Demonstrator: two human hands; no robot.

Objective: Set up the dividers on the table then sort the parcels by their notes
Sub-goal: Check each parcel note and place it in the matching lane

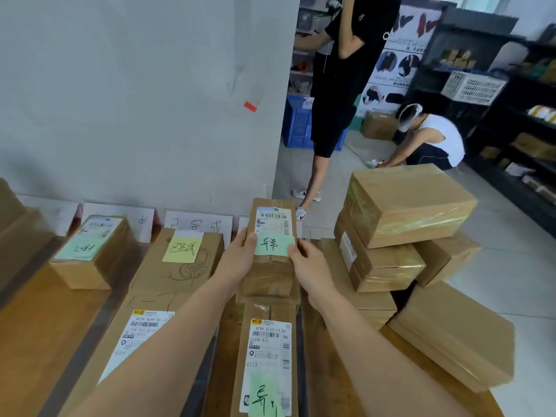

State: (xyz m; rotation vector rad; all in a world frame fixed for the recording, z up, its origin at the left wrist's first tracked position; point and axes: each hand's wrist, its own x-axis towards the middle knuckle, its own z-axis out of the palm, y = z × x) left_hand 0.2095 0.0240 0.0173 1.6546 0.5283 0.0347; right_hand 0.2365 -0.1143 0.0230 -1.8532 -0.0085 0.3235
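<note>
We have both hands on one parcel. The left hand curls round its left side and the right hand round its right. Each thumb lies on top at an edge of the green note stuck to it. Gripping the sides this way leaves the note and the shipping label uncovered, so we can read them as we place it. The parcel points lengthwise toward the wall, over the far end of a second parcel, which lies nearer to us and also carries a green note. Whether the held parcel rests on anything we cannot tell.

Behind the held parcel, white divider cards lean against the wall in a row running off to its left. The card directly behind it is almost wholly hidden. Just left of the held parcel lies a long parcel with a yellow note, in front of its own card. Further left is a small box with a pale green note. We judge that each lane takes one wording. Our note seems to match the one on the second parcel, so this lane looks right.

To the right of the held parcel a pile of boxes sits at the end of the counter, showing no notes from here. We judge the sorting is well short of done.
</note>
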